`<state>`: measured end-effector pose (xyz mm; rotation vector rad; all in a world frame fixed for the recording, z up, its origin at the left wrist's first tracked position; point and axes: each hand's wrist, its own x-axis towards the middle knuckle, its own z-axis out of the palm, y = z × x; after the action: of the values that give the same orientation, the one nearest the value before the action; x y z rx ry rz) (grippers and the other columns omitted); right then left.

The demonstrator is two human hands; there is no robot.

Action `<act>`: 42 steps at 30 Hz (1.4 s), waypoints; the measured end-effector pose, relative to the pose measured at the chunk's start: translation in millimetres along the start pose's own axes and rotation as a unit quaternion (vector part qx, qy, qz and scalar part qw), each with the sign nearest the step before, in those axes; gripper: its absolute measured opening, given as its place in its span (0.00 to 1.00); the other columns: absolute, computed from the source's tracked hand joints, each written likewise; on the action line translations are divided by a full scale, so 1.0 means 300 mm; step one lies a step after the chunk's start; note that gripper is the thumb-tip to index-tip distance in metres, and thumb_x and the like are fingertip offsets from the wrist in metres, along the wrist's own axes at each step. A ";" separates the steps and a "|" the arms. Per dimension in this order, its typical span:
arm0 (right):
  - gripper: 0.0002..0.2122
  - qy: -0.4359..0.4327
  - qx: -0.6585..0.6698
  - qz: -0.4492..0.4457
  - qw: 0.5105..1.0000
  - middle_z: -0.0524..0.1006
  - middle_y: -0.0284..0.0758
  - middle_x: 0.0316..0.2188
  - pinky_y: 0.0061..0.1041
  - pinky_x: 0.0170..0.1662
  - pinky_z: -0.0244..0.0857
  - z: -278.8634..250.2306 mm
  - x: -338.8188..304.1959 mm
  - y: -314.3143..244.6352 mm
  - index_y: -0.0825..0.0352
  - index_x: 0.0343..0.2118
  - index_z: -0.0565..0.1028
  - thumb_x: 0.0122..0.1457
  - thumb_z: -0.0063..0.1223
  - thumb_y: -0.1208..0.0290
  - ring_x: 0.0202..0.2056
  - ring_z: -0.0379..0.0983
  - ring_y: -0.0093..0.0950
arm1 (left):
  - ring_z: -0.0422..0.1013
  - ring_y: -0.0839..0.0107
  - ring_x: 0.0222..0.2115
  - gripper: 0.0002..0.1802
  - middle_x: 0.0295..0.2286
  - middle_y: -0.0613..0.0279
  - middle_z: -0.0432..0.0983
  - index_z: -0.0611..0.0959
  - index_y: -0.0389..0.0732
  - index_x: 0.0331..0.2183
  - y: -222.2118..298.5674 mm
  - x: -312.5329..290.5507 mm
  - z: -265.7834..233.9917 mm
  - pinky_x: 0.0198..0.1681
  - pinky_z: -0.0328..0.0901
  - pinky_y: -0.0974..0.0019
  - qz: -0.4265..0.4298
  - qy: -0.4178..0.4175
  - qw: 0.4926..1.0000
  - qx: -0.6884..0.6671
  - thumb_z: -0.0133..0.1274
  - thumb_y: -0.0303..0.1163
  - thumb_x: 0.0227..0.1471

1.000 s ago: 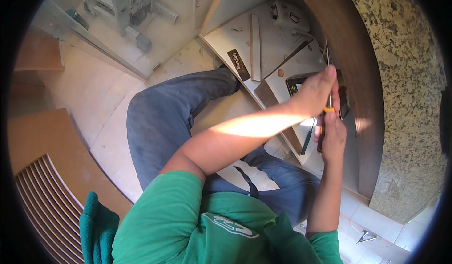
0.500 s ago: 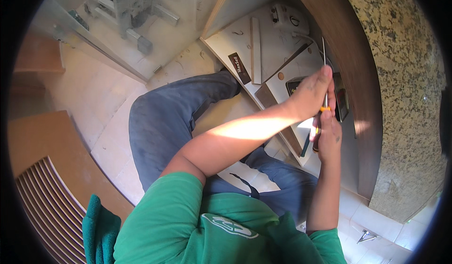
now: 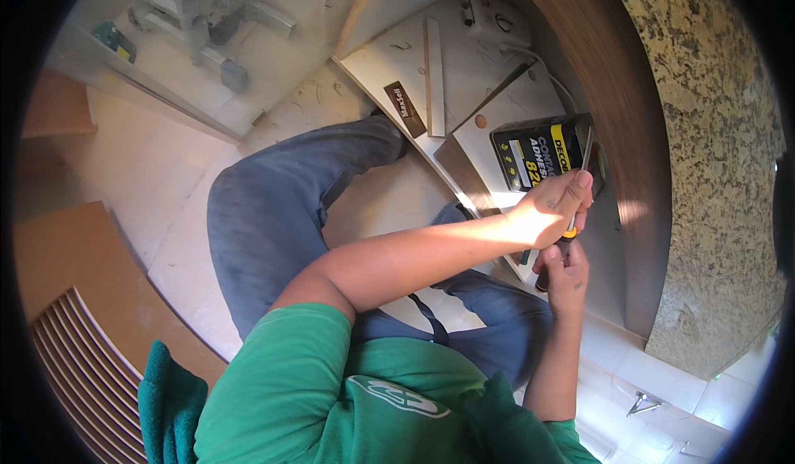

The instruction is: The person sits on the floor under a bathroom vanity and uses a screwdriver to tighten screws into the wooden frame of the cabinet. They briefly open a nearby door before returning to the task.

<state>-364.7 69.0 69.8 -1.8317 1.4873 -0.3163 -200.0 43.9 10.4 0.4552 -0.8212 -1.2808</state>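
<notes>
Tiled floor; near left, slatted wooden panel; far left, metal ladder. White cabinet base, centre: dark printed card, pale lettering; pale wooden strip; black tin, yellow and white lettering, partly masked by left hand and screwdriver; left hand closed round shaft, right hand round handle. Right: wooden edge; speckled stone table.

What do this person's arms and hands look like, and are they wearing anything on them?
Both arms come out of short green sleeves, with the forearms uncovered. The left hand and right hand wear no gloves. Each shows a small dark mark, too blurred to make out.
</notes>
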 end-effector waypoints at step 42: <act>0.26 0.099 0.101 -0.029 0.990 0.70 0.31 0.22 0.18 0.24 0.59 -0.072 -0.042 0.275 0.65 0.30 0.69 0.66 0.43 0.40 0.22 0.65 0.19 | 0.77 0.53 0.38 0.27 0.36 0.46 0.79 0.72 0.33 0.47 -0.032 -0.017 0.103 0.44 0.69 0.56 -0.092 -0.070 0.978 0.173 0.36 0.50 0.69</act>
<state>-442.5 68.0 32.4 -1.7236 1.4751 -0.6689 -229.7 50.7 22.1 0.7372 -1.1507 -1.3547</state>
